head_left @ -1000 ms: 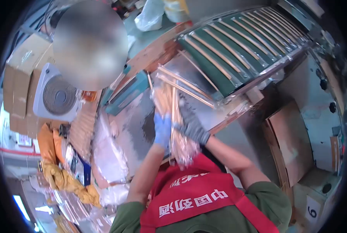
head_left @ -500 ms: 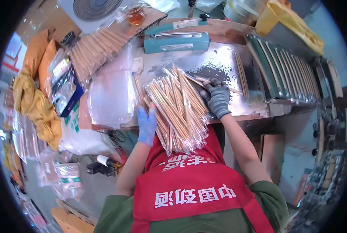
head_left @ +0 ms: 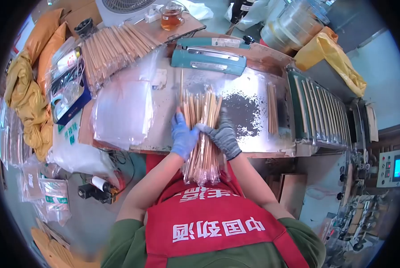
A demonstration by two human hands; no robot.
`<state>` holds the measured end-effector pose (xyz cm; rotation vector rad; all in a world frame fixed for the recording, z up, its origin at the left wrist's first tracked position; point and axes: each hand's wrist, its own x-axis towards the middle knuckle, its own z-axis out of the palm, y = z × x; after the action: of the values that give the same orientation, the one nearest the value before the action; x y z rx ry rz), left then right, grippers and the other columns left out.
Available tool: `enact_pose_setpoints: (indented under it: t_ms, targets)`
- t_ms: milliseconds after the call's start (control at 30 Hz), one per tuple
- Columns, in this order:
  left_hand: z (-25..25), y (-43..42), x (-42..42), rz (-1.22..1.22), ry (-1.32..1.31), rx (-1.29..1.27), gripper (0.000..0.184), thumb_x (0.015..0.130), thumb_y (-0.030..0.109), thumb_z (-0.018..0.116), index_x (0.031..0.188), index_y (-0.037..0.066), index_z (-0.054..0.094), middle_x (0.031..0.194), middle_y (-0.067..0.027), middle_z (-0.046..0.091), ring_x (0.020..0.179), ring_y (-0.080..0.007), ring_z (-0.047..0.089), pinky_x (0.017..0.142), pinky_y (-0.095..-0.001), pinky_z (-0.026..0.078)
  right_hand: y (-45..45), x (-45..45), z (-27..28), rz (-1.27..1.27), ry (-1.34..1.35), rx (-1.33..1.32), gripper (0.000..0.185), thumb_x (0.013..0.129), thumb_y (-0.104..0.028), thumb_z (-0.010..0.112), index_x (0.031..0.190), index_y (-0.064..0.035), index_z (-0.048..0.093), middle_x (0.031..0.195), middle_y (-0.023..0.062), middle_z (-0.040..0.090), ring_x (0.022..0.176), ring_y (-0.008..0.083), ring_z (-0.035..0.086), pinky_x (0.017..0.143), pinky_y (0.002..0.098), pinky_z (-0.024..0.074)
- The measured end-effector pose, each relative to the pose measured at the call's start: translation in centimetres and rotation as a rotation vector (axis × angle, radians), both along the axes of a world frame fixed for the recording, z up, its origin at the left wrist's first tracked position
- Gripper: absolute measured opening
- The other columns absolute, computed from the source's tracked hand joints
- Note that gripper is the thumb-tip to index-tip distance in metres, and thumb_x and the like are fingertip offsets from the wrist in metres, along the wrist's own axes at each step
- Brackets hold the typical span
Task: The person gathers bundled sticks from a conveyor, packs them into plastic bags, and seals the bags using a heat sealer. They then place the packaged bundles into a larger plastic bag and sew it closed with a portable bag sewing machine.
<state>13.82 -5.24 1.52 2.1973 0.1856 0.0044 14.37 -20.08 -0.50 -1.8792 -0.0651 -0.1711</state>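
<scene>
From where I stand, in the head view, two gloved hands hold a big bunch of thin, light-brown wooden sticks in clear plastic wraps point(head_left: 203, 154). It sits over the middle of the near edge of the table point(head_left: 163, 137), with its wrapped bottom ends hanging over the red cloth apron point(head_left: 209, 219). I can't tell if the table bears any of its weight.

The left hand point(head_left: 183, 136), in a light blue glove, hugs one side. The right hand point(head_left: 224, 136), in a striped grey glove, hugs the other. The thumbs lie over the front and nearly meet, and the fingers curl around the sides, some hidden behind. I think they squeeze from both sides so the sticks can't slip apart.

A flat pile of clear plastic bags point(head_left: 121, 114) lies near the table's left end, maybe to be easy for the left hand to reach. A long teal metal box point(head_left: 209, 62) sits by the far edge, perhaps to leave the middle free. By the right end, a dark green slanted board point(head_left: 301, 85) has sticks in a row with gaps, maybe so they don't tangle.
</scene>
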Motion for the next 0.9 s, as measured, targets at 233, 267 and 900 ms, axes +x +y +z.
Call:
enact_pose_setpoints:
  t_ms: [233,267,900]
  targets:
    - [-1.0,-1.5,2.3,-0.122,0.257,-0.584,0.069,0.083,0.038,0.064,0.132,-0.004,0.039,0.120,-0.0257,0.053,0.115,-0.0361,0.050,0.100,-0.0397,0.036,0.1,1.1,3.1,-0.264,0.415,0.251,0.071,0.078,-0.029,0.072,0.131,0.0022,0.037,0.110,0.0173,0.058,0.101,0.0241,0.059,0.084,0.0314,0.0511]
    - [-0.6,-1.0,1.1,-0.138,0.255,-0.574,0.069,0.083,0.038,0.064,0.132,-0.004,0.039,0.120,-0.0257,0.053,0.115,-0.0361,0.050,0.100,-0.0397,0.036,-0.3,0.4,4.1,-0.276,0.407,0.263,0.071,0.078,-0.029,0.072,0.131,0.0022,0.037,0.110,0.0173,0.058,0.101,0.0241,0.059,0.084,0.0314,0.0511]
    - [9.4,-2.9,4.4,-0.595,0.174,-1.006,0.060,0.074,0.014,0.073,0.127,0.004,0.046,0.115,-0.0041,0.057,0.100,-0.0139,0.056,0.088,-0.0304,0.046,-3.8,2.8,12.7,0.122,0.273,0.679,0.067,0.070,-0.017,0.080,0.127,-0.0037,0.047,0.112,0.0054,0.060,0.099,0.0148,0.058,0.084,0.0299,0.0490]
